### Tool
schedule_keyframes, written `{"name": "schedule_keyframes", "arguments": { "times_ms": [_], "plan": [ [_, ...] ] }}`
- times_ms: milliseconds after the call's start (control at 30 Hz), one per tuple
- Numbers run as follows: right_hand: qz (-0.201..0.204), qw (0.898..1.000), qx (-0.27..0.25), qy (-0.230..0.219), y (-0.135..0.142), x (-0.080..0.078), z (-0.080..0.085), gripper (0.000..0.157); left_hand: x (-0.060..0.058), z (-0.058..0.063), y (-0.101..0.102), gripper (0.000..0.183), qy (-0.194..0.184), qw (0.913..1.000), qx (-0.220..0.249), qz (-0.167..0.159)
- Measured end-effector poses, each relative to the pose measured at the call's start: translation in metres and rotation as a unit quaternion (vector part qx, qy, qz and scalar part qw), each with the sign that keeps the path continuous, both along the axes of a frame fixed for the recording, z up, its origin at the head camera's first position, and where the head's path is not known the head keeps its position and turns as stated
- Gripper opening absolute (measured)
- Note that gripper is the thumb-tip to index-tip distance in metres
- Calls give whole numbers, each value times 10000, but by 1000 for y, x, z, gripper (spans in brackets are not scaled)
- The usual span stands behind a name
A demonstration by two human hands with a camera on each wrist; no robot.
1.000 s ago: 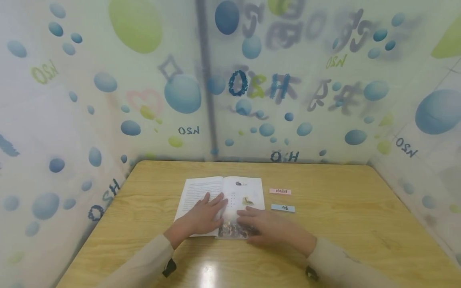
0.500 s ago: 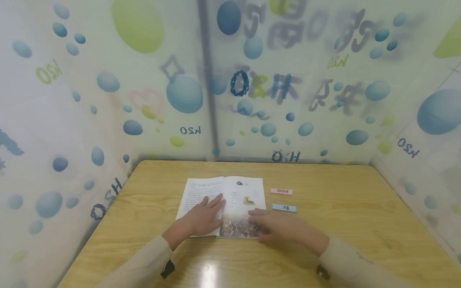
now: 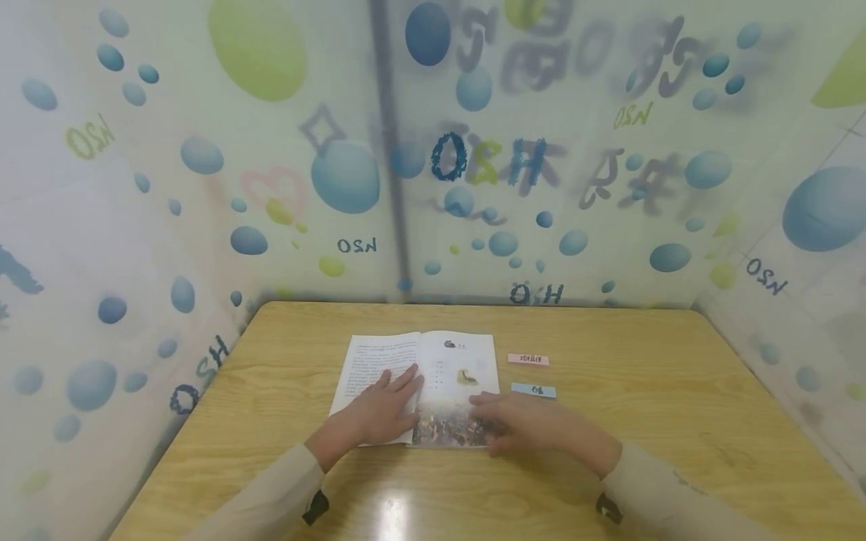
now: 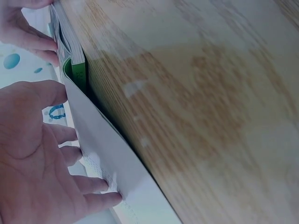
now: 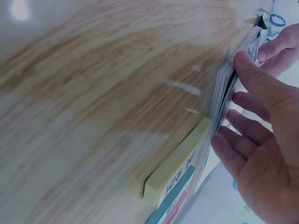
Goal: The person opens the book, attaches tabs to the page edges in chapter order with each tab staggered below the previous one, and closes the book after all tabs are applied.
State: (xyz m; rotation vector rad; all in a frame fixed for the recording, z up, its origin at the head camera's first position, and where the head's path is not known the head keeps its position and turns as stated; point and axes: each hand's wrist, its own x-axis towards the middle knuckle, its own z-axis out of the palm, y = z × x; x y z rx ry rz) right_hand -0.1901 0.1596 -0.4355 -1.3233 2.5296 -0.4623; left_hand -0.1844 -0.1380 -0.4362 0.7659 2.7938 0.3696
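An open book (image 3: 453, 357) lies on the wooden table, with printed text on its left page and small pictures on the right. My left hand (image 3: 379, 409) rests on the left page with its fingers spread. Close up in the left wrist view, straight fingertips of that hand (image 4: 37, 144) touch the page (image 4: 107, 140). My right hand (image 3: 534, 424) lies over the lower right page's outer edge, fingers loosely bent. In the right wrist view its thumb (image 5: 257, 74) is at the bottom edge of the pages (image 5: 219, 98), and no page is visibly pinched.
Right of the book lie a pink strip (image 3: 528, 359) and a blue strip (image 3: 534, 390), both with dark writing. The right wrist view also has a thick yellow block (image 5: 177, 161) with writing, hidden by the right hand in the head view. Patterned walls (image 3: 575, 225) surround the table (image 3: 649, 391).
My right hand has slid a little to the right across the right page toward its outer edge, uncovering more of the bottom picture. The left hand has stayed on the left page.
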Motion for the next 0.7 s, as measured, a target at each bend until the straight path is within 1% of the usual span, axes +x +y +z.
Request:
{"name": "schedule_keyframes", "arguments": {
  "times_ms": [267, 533, 700],
  "plan": [
    [-52, 9996, 38, -268, 0, -4, 3, 54, 3, 3, 3, 63, -38, 10000, -28, 19],
    [-52, 9994, -58, -342, 1, -3, 6, 49, 6, 4, 7, 64, -32, 9999, -159, 36],
    [20, 9999, -44, -121, 1, -4, 5, 44, 6, 4, 11, 63, 24, 9997, -212, -108]
  ]
}}
